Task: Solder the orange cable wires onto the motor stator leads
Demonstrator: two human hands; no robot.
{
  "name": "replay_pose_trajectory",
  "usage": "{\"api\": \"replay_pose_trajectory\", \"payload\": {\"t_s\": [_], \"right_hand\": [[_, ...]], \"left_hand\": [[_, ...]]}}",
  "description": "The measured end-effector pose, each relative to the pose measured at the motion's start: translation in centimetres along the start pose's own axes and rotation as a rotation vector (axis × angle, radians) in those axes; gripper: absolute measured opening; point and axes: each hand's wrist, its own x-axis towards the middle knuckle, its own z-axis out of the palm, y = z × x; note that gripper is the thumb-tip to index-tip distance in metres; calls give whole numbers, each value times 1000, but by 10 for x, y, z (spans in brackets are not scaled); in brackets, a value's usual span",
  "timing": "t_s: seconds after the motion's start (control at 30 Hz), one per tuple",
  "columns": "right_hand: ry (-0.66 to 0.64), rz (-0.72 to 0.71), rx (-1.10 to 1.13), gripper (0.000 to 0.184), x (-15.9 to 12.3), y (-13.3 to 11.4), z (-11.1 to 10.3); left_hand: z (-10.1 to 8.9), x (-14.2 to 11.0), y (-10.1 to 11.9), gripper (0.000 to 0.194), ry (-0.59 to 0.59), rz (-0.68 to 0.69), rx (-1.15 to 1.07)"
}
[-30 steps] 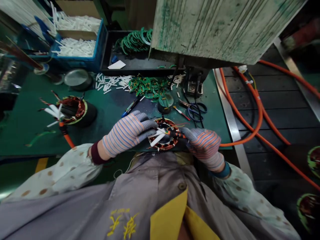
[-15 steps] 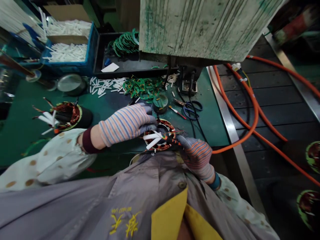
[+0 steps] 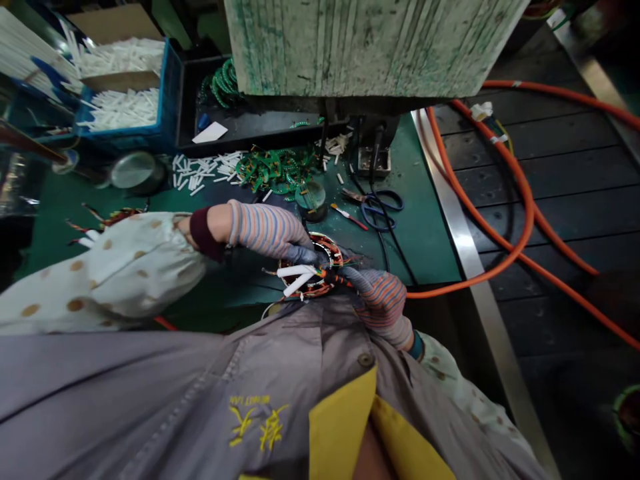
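Observation:
A copper-wound stator (image 3: 314, 283) lies on the green bench mat (image 3: 430, 253) just in front of my body, with white insulating sleeves (image 3: 295, 275) standing out over it. My left hand (image 3: 270, 232), in a striped glove, reaches over the stator's far side, with its fingertips pressed on the windings. My right hand (image 3: 381, 302), also gloved, pinches orange lead wires (image 3: 340, 281) at the near right of the stator. Part of the stator is hidden by my fingers and jacket.
Green rings (image 3: 277, 170), loose white sleeves (image 3: 205, 170), scissors (image 3: 377, 208) and a small green-topped cylinder (image 3: 311, 200) lie beyond my hands. A machine housing (image 3: 360, 40) overhangs the bench. A blue crate (image 3: 167, 93) holds white sleeves. An orange cable (image 3: 520, 227) runs right.
The whole view has shifted left and up as my head turned. My left forearm has moved further over the second stator at the left, while both hands stay at the stator.

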Motion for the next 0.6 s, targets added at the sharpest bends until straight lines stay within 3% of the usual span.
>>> {"api": "replay_pose_trajectory", "payload": {"t_s": [0.13,0.2,0.4,0.6], "right_hand": [[16,-15,-42,54,0,0,-1],[25,-32,8,56,0,0,0],[-73,43,14,74,1,1,1],[5,-6,45,79,3,1,-4]], "left_hand": [[2,2,-8,30,11,-5,-61],[5,-3,-2,32,72,-23,-7],[16,-19,29,43,461,-125,326],[15,-39,47,49,744,-179,225]]}}
